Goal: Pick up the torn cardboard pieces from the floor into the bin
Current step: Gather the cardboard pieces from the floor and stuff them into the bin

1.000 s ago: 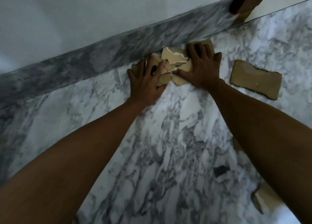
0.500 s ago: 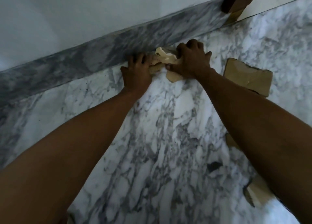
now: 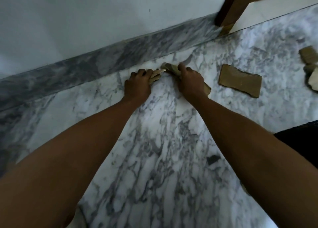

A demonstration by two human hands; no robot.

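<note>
Near the skirting, my left hand point(image 3: 137, 84) grips a small bunch of torn cardboard pieces point(image 3: 155, 74) with curled fingers. My right hand point(image 3: 190, 83) curls round another bunch of cardboard pieces point(image 3: 169, 67), and a corner of it sticks out below the wrist. A larger flat brown cardboard piece point(image 3: 240, 80) lies loose on the marble floor just right of my right hand. More torn pieces point(image 3: 308, 56) lie at the far right edge. No bin is in view.
A grey marble skirting point(image 3: 103, 62) and white wall run behind the hands. A wooden door frame post point(image 3: 228, 9) stands at the back right. A small dark scrap point(image 3: 213, 159) lies on the floor between my forearms. Dark clothing point(image 3: 301, 136) shows at right.
Both hands went from pressing flat on the pile to curling round the pieces and have drawn slightly apart. The view shifted, bringing more pieces into sight at the right edge.
</note>
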